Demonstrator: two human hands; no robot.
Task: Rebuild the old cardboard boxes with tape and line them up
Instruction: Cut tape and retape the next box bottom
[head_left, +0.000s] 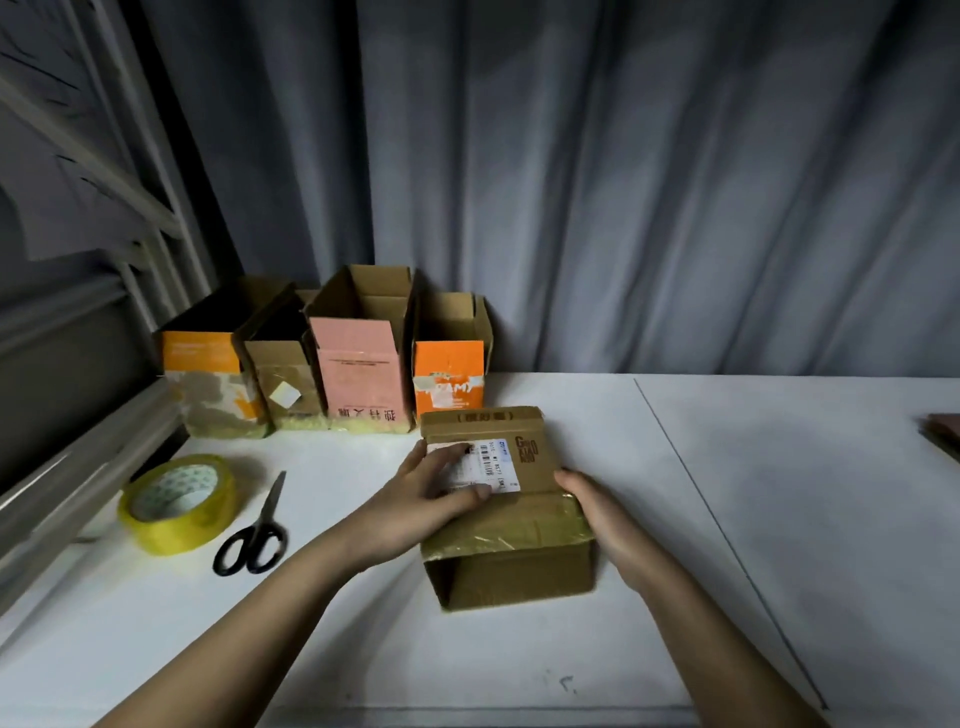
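Four boxes (332, 358) stand in a row at the table's (779, 519) back left — a fifth box (506, 509) before them, tape roll (179, 501) and scissors (254, 530) to its left.

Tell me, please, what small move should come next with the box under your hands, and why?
Probably stand the brown box upright and slide it beside the small orange box. Tape already covers its seam, both hands rest on it, and four boxes are already lined up.

Table (779, 519) right clear; scissors (254, 535) block left.
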